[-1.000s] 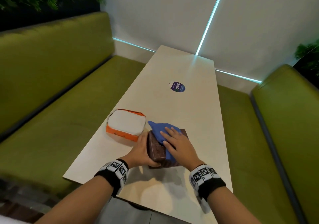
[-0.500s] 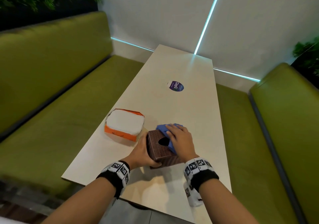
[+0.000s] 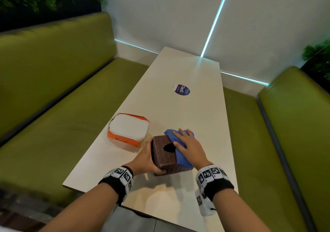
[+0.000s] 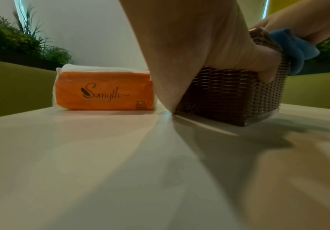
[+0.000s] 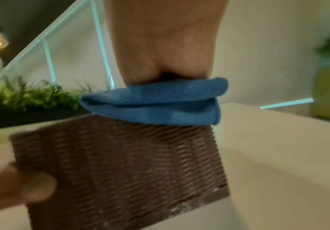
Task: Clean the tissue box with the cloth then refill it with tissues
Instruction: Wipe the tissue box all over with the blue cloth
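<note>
Here the long pale table (image 3: 187, 117) runs away from the person between two green benches (image 3: 53, 106), and the work sits at its near end. The orange tissue pack (image 3: 127, 130) lies flat at the left, its white sheets showing on top, just beside the brown woven tissue box (image 3: 161, 153). The box stands upright with its round opening facing up; it looks roughly square, so no long axis is clear, and one corner points toward the person. The blue cloth (image 3: 180, 153) is folded over the right half of the box top, spilling past the far and right edges. The right hand (image 3: 189, 147) lies flat on it, fingers straight and spread, pressing down. The left hand (image 3: 145, 157) grips the box's left side, thumb curled round the near corner.

The step in hand looks like wiping the top. To do it well, I would keep the left grip firm so the light box does not slide, sweep the cloth across the whole top including around the opening, then work down each woven side, where dust likely sits in the weave.
</note>
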{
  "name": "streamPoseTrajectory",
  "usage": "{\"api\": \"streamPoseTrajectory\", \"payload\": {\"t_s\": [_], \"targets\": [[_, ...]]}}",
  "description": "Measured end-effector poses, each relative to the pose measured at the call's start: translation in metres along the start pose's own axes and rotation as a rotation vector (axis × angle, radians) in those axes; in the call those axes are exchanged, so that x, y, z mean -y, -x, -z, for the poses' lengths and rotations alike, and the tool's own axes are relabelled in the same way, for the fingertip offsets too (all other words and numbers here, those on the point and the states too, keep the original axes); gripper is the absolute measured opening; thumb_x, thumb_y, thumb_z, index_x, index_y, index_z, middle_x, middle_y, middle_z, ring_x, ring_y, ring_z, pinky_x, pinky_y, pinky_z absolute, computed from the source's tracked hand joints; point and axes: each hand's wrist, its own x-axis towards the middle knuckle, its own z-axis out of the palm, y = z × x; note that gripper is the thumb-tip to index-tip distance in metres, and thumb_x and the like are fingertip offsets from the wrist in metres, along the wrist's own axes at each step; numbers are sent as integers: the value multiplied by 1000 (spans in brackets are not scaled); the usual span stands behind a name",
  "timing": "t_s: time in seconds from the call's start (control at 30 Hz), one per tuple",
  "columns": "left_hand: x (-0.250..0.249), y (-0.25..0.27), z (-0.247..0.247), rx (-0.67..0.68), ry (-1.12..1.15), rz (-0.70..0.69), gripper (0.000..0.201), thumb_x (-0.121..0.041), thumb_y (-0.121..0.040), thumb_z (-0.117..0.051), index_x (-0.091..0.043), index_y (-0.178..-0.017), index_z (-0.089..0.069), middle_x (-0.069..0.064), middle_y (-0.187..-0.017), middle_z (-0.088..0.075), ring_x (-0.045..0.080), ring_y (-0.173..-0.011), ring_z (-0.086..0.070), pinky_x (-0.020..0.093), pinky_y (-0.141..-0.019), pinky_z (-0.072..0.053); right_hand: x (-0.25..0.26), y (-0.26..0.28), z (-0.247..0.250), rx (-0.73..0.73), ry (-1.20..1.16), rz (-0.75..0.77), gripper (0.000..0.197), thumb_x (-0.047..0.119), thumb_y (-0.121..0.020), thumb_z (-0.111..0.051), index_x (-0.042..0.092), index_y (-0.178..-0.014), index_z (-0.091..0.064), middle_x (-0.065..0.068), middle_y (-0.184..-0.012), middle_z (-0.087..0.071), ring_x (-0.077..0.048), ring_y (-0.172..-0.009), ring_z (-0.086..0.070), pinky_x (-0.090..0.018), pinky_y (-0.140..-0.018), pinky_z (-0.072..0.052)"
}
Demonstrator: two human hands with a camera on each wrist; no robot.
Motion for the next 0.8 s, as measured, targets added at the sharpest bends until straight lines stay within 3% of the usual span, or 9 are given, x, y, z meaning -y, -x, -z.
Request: {"api": "streamPoseTrajectory", "payload": {"t_s": [0.13,0.2,0.27,0.37,0.43,0.5,0.63,0.73,0.8], "targets": [[3,-1,-1,5,-5,10,135,-40,-42,-89,-14,-147,-9,-12,-134,-21,7,-128,-29,19,-106,-26,-1,-2,1,-37,-180,-53,37,32,-100,-48,29,-137,-53,4,-151,-43,-17,-145,-28,-38,-109,-35],[3,-1,-1,5,1,9,135,-38,-42,-89,-13,-147,-8,-12,-134,-21,6,-127,-28,18,-105,-24,2,0,8,-139,-242,-44,30,30,-99,-49,31,-128,-59,2,-134,-60,-21,-126,-53,-39,-97,-47],[4,-3,-1,6,9,23,136,-33,-43,-91,-12,-148,-7,-10,-136,-21,6,-129,-26,18,-106,-22,8,1,20,-301,-307,-65,26,31,-99,-48,33,-121,-62,5,-120,-68,-17,-108,-63,-36,-87,-51],[5,-3,-1,4,9,35,135,-28,-45,-93,-12,-148,-7,-8,-135,-23,5,-128,-25,19,-106,-21,14,6,28,-480,-203,-156,29,35,-100,-44,25,-124,-56,5,-137,-57,-16,-117,-57,-31,-90,-47],[5,-3,-1,6,7,31,135,-30,-45,-93,-12,-148,-7,-7,-135,-23,6,-129,-26,19,-106,-22,12,12,15,-419,-46,-152,30,35,-98,-45,18,-121,-54,2,-150,-42,-18,-123,-52,-35,-93,-47],[6,-4,-1,17,17,38,137,-36,-41,-90,-15,-147,-7,-7,-136,-24,9,-130,-29,22,-108,-27,8,20,-7,-303,31,-125,41,42,-92,-44,14,-123,-49,-5,-148,-42,-27,-128,-50,-42,-95,-48],[11,-6,-2,20,-8,43,133,-39,-40,-92,-29,-144,-10,-3,-138,-31,15,-131,-39,40,-111,-39,19,26,-27,-311,134,-192,56,59,-87,-37,18,-123,-49,-4,-153,-38,-26,-146,-25,-47,-115,-29],[13,-7,-2,10,-13,14,129,-44,-41,-92,-31,-142,-13,-2,-142,-33,14,-134,-39,40,-112,-38,45,31,-40,-228,120,0,59,58,-91,-36,28,-142,-39,8,-156,-32,-15,-149,-16,-42,-120,-20],[15,-7,-2,3,-25,-16,126,-46,-44,-91,-24,-144,-19,-2,-144,-33,12,-136,-36,40,-114,-36,52,30,-41,-129,79,166,53,46,-95,-38,30,-146,-38,11,-155,-34,-9,-148,-18,-38,-120,-21]]}}
